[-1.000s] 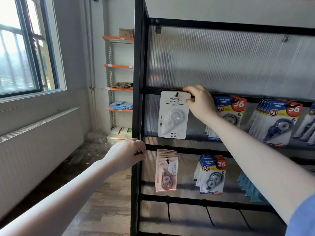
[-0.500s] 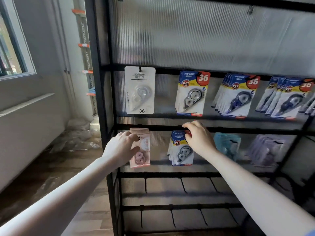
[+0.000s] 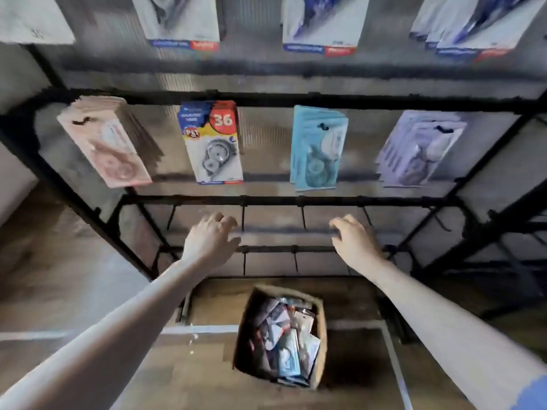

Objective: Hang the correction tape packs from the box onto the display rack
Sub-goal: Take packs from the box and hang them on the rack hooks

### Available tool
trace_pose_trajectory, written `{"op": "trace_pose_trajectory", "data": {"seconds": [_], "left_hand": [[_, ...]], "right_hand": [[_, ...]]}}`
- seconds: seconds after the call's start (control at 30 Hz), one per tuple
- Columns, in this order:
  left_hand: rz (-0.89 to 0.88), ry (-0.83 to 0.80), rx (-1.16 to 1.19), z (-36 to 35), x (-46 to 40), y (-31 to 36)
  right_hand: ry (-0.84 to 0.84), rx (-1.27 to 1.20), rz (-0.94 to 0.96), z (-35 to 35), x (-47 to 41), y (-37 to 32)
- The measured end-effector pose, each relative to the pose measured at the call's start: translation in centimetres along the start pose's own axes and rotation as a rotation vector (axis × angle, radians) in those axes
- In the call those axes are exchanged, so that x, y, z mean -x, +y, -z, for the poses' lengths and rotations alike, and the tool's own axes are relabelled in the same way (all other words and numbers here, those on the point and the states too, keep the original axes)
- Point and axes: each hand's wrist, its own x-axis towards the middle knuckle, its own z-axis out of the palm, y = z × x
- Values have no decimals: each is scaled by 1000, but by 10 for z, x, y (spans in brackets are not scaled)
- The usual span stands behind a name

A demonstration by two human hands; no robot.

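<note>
A cardboard box (image 3: 321,344) stands on the floor below me, full of mixed correction tape packs (image 3: 285,338). Above it rises the black display rack (image 3: 296,99). On its middle row hang pink packs (image 3: 109,143), blue-and-yellow "36" packs (image 3: 213,143), teal packs (image 3: 316,149) and lilac packs (image 3: 417,149). My left hand (image 3: 210,241) and my right hand (image 3: 355,244) hover in front of the lower bare bars, above the box, fingers loosely bent and holding nothing.
More packs hang on the top row (image 3: 319,22), cut off by the frame edge. Bare hooks (image 3: 243,220) stick out from the lower bars. The wooden floor (image 3: 74,279) spreads to the left of the rack.
My view has tilted down from the upper rows to the box on the floor. Both hands have dropped from the middle row to the lower bars, empty.
</note>
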Motion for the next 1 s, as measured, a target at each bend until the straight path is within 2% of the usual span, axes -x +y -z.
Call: {"op": "trace_pose_trajectory", "data": {"seconds": [0.2, 0.33, 0.47, 0.73, 0.83, 1.0], "left_hand": [[88, -160, 30, -90, 11, 28], [127, -241, 25, -161, 15, 24], [134, -324, -12, -264, 23, 6], [114, -483, -16, -531, 44, -62], [56, -483, -32, -608, 39, -85], [-210, -258, -192, -665, 16, -86]], "right_hand": [[-176, 9, -23, -62, 23, 60], [-273, 16, -51, -131, 39, 84], [-377, 7, -64, -231, 51, 111], [-528, -16, -79, -487, 57, 175], [-548, 6, -39, -562, 52, 190], [-527, -32, -46, -624, 34, 190]]}}
